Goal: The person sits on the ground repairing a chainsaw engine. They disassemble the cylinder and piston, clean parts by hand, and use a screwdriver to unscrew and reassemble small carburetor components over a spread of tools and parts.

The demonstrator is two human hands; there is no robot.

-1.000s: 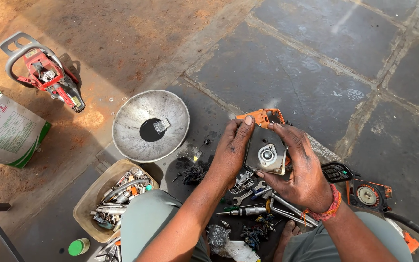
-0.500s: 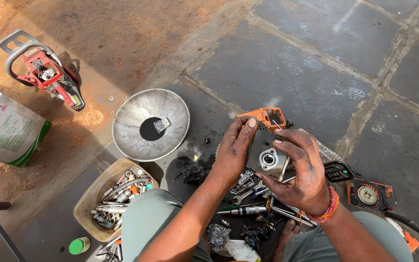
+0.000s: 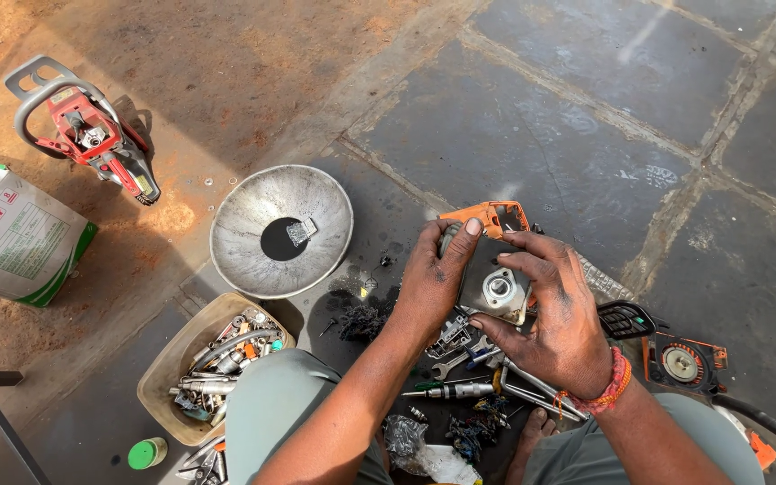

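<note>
So the person's got an orange and grey engine part [image 3: 489, 269] held up off the ground between both hands, right in front of their knees. It looks like a chunk of chainsaw body: orange plastic frame at the far end, grey metal block with a round hub facing up at the near end. Its long axis runs away from the person, orange end farthest out.

Left hand [image 3: 430, 286] is wrapped around the left side of it, thumb up on the orange edge, fingers closed on the casing. Right hand [image 3: 557, 316] comes over from the right, fingers curled around the metal block with the fingertips resting near the round hub, so both hands are gripping the same piece. The part sits between them, about equally close to each, a bit under the right palm.

Directly below on the dark oily stone floor [image 3: 586, 135] there's a scatter of wrenches and a screwdriver [image 3: 460, 388]. Off to the right lie a black handle piece [image 3: 626, 318] and an orange starter cover [image 3: 684, 363]. To the left sits a metal bowl [image 3: 253, 216] with dark oil in it, and nearer the knee a tan tray of bits and tools [image 3: 156, 377]. Farther out: a red chainsaw body [image 3: 87, 135] on the dirt, a cardboard box [image 3: 15, 238], and a little green cap [image 3: 143, 454].
</note>
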